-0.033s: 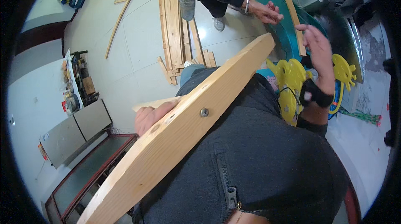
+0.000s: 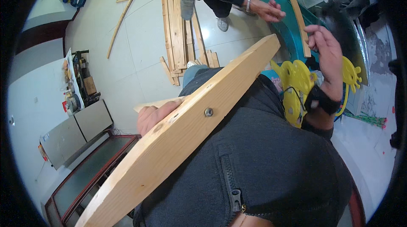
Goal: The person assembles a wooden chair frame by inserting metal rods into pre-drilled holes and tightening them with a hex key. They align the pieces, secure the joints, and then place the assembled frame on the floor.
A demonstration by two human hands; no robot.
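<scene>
A long pale wooden board (image 2: 182, 138) slants across my lap from lower left to upper right. A metal bolt head (image 2: 208, 112) sits in its broad side. My left hand (image 2: 154, 117) grips the board at its far edge, fingers partly hidden behind it. Behind that hand, the tip of a second wooden piece (image 2: 146, 105) shows. Raised off to the right, my right hand (image 2: 325, 51) wears a black wrist strap (image 2: 323, 99). Its fingers are bent inward, away from the board; anything between them is too small to make out.
Across from me a person's hand (image 2: 268, 11) reaches in, bracelet on the wrist. Wooden planks (image 2: 174, 28) lie on the tiled floor (image 2: 131, 49). Right of me stand a yellow plastic piece (image 2: 292, 74) and a teal one (image 2: 288, 42), with a wooden strip (image 2: 296, 13) over the teal one.
My right hand has shifted slightly right and its fingers have curled more. The other person's hand has moved a little left. The board is nearly still.
</scene>
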